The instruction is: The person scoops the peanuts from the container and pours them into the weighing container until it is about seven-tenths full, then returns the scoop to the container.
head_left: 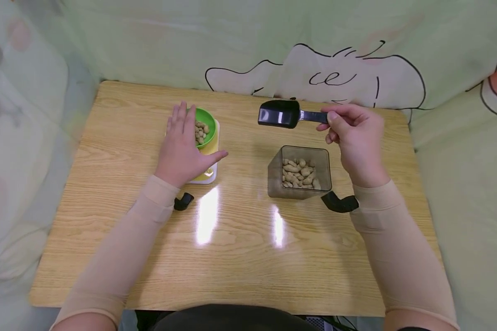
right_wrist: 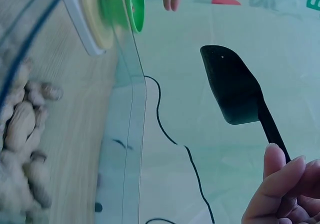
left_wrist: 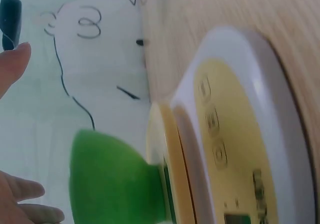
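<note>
Between thumb and fingers my right hand [head_left: 360, 138] pinches the handle of a black scoop [head_left: 279, 114], raised behind a clear box. The scoop [right_wrist: 232, 87] looks bare in the head view. Peanuts in their shells [head_left: 300, 174] lie inside the box [head_left: 306, 193]. On the left, my left hand [head_left: 184, 149] is spread out with straight fingers, over the near left side of a green bowl [head_left: 209, 120]. Some peanuts [head_left: 200, 132] lie in this bowl. The bowl [left_wrist: 115, 179] stands on a yellow and white kitchen scale [left_wrist: 235, 119], partly hidden by my left hand in the head view.
A wooden table [head_left: 240, 276] carries the scale and the box. Behind it hangs a pale green curtain [head_left: 170, 46] with a line drawing, close to the table's back edge. Black straps [head_left: 340, 203] stick out beside both wrists.
</note>
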`<move>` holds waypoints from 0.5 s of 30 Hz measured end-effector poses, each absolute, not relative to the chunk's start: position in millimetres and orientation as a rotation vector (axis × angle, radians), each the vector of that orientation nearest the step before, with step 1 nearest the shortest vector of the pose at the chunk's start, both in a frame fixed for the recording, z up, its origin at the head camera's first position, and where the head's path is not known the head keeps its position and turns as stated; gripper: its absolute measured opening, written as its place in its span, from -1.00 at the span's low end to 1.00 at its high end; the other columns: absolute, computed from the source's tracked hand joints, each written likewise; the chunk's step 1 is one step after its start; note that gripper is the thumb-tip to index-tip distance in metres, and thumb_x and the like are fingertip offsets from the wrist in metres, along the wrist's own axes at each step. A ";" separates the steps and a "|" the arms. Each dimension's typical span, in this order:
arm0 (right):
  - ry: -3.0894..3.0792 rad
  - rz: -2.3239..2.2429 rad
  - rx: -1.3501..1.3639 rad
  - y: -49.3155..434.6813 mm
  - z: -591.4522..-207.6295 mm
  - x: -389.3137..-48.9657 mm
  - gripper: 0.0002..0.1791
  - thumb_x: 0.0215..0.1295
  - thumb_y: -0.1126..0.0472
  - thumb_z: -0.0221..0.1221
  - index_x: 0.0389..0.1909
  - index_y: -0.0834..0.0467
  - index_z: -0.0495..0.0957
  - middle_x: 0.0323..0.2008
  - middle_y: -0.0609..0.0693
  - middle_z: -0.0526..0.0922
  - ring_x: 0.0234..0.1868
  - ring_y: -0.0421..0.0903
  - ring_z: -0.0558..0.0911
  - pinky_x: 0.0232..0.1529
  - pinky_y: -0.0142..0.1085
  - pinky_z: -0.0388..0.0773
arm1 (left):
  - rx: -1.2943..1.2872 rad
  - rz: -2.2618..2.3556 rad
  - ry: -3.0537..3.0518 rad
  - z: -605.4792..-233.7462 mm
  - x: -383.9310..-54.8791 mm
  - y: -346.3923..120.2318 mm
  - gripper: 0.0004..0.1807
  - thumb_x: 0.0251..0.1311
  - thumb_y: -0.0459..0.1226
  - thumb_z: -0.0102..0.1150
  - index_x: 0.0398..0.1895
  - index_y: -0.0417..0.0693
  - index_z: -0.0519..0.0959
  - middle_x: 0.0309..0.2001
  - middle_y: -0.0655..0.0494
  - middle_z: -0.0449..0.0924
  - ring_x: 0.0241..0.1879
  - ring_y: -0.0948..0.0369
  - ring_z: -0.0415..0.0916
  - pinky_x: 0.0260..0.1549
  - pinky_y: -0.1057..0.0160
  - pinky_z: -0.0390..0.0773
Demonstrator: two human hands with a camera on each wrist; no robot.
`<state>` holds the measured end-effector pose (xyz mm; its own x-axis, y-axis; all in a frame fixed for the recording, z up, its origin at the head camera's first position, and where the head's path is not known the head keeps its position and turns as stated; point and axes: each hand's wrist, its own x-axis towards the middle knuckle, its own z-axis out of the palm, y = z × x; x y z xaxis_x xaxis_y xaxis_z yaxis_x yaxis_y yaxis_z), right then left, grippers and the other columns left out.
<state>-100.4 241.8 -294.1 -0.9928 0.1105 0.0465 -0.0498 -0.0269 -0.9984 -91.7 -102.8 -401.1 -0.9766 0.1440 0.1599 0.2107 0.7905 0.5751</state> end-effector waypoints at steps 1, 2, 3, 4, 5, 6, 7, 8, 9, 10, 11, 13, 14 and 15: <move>-2.095 2.177 -0.067 244.8 -293.6 -97.8 -0.84 0.49 0.48 0.20 -0.18 0.43 0.76 -0.40 0.06 0.79 -0.61 -0.17 0.65 -0.60 -0.47 0.56 | -0.309 -0.939 -2.869 -400.6 -90.3 -99.9 0.46 0.03 0.40 0.50 0.75 -0.23 -0.02 0.77 -0.24 -0.16 0.79 -0.14 -0.30 0.78 -0.14 -0.18; -2.090 2.173 -0.072 247.6 -293.1 -95.0 -0.84 0.48 0.48 0.20 -0.17 0.44 0.76 -0.40 0.06 0.79 -0.61 -0.17 0.65 -0.61 -0.47 0.56 | -0.336 -0.930 -2.867 -400.2 -88.6 -96.8 0.45 0.04 0.40 0.50 0.74 -0.24 -0.01 0.77 -0.25 -0.16 0.78 -0.16 -0.29 0.78 -0.13 -0.17; -2.085 2.171 -0.076 250.5 -292.7 -92.3 -0.84 0.48 0.49 0.21 -0.17 0.45 0.76 -0.40 0.05 0.80 -0.60 -0.17 0.65 -0.61 -0.47 0.56 | -0.362 -0.924 -2.868 -399.7 -86.8 -93.8 0.45 0.05 0.40 0.49 0.74 -0.25 -0.01 0.77 -0.25 -0.16 0.78 -0.16 -0.28 0.78 -0.13 -0.17; -2.085 2.163 -0.079 253.5 -292.4 -89.7 -0.85 0.48 0.48 0.21 -0.16 0.46 0.76 -0.41 0.05 0.81 -0.60 -0.17 0.66 -0.61 -0.47 0.56 | -0.389 -0.916 -2.867 -399.1 -85.0 -90.6 0.45 0.05 0.40 0.48 0.74 -0.27 -0.01 0.77 -0.25 -0.17 0.78 -0.17 -0.27 0.78 -0.12 -0.17; -2.079 2.162 -0.086 256.3 -292.1 -87.3 -0.85 0.47 0.48 0.22 -0.17 0.45 0.76 -0.41 0.06 0.82 -0.60 -0.17 0.65 -0.61 -0.46 0.55 | -0.418 -0.909 -2.866 -398.4 -83.2 -87.3 0.45 0.06 0.40 0.48 0.74 -0.27 -0.02 0.77 -0.25 -0.18 0.78 -0.17 -0.27 0.78 -0.11 -0.18; -2.080 2.159 -0.095 259.3 -292.0 -84.9 -0.85 0.47 0.48 0.22 -0.17 0.45 0.76 -0.42 0.06 0.82 -0.60 -0.16 0.65 -0.61 -0.46 0.55 | -0.442 -0.896 -2.865 -398.0 -81.3 -84.0 0.45 0.07 0.41 0.47 0.74 -0.28 -0.02 0.77 -0.26 -0.17 0.78 -0.18 -0.26 0.78 -0.12 -0.17; -2.079 2.154 -0.104 262.2 -291.9 -82.6 -0.86 0.47 0.48 0.23 -0.16 0.44 0.77 -0.42 0.05 0.82 -0.59 -0.16 0.66 -0.61 -0.46 0.55 | -0.464 -0.887 -2.861 -397.6 -79.4 -80.7 0.45 0.06 0.40 0.48 0.73 -0.29 -0.01 0.76 -0.27 -0.16 0.77 -0.20 -0.24 0.78 -0.13 -0.16; -2.081 2.145 -0.111 265.1 -291.9 -80.3 -0.86 0.47 0.47 0.24 -0.16 0.43 0.77 -0.41 0.05 0.82 -0.58 -0.17 0.67 -0.61 -0.46 0.55 | -0.482 -0.881 -2.857 -397.5 -77.6 -77.4 0.45 0.05 0.40 0.49 0.73 -0.29 0.00 0.76 -0.28 -0.16 0.77 -0.21 -0.22 0.78 -0.13 -0.15; -2.085 2.134 -0.117 267.9 -292.0 -78.1 -0.86 0.46 0.47 0.24 -0.16 0.42 0.77 -0.41 0.05 0.82 -0.58 -0.17 0.68 -0.60 -0.47 0.56 | -0.493 -0.877 -2.854 -397.4 -75.8 -74.3 0.45 0.04 0.40 0.50 0.73 -0.28 0.01 0.76 -0.27 -0.15 0.77 -0.21 -0.21 0.78 -0.13 -0.13; -2.087 2.123 -0.124 270.5 -292.0 -75.9 -0.87 0.46 0.47 0.25 -0.17 0.42 0.77 -0.41 0.05 0.82 -0.57 -0.17 0.68 -0.60 -0.46 0.56 | -0.507 -0.873 -2.848 -397.4 -74.0 -71.3 0.45 0.02 0.39 0.52 0.73 -0.28 0.03 0.76 -0.28 -0.13 0.77 -0.21 -0.20 0.77 -0.14 -0.11; -2.080 2.130 -0.131 273.2 -292.1 -73.4 -0.87 0.46 0.47 0.25 -0.16 0.43 0.77 -0.41 0.06 0.82 -0.58 -0.16 0.68 -0.60 -0.46 0.55 | -0.519 -0.869 -2.845 -397.6 -72.4 -68.3 0.45 0.02 0.39 0.52 0.72 -0.28 0.04 0.76 -0.28 -0.12 0.77 -0.21 -0.19 0.77 -0.15 -0.10; -2.078 2.130 -0.146 277.9 -292.5 -68.3 -0.88 0.45 0.47 0.26 -0.16 0.45 0.76 -0.43 0.07 0.81 -0.58 -0.15 0.68 -0.60 -0.46 0.56 | -0.549 -0.861 -2.838 -398.4 -69.5 -62.9 0.44 0.01 0.39 0.54 0.72 -0.28 0.05 0.75 -0.29 -0.11 0.76 -0.21 -0.17 0.76 -0.15 -0.07; -2.080 2.133 -0.155 280.3 -292.7 -65.5 -0.88 0.45 0.47 0.27 -0.17 0.45 0.76 -0.44 0.08 0.81 -0.58 -0.15 0.68 -0.60 -0.45 0.56 | -0.565 -0.856 -2.841 -399.0 -68.0 -60.2 0.44 0.01 0.40 0.53 0.72 -0.27 0.05 0.75 -0.28 -0.11 0.77 -0.20 -0.17 0.76 -0.15 -0.06; -2.078 2.137 -0.163 282.4 -293.0 -62.5 -0.88 0.45 0.47 0.27 -0.17 0.46 0.75 -0.44 0.08 0.81 -0.59 -0.14 0.66 -0.59 -0.45 0.56 | -0.580 -0.853 -2.844 -399.6 -66.6 -57.6 0.44 0.02 0.40 0.52 0.72 -0.27 0.05 0.76 -0.28 -0.10 0.77 -0.20 -0.17 0.76 -0.15 -0.06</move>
<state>-62.5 282.4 -293.0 -0.9819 0.1871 0.0305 -0.0357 -0.0245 -0.9991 -66.6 -57.6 -399.6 -0.9200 0.3264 0.2171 0.3920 0.7684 0.5059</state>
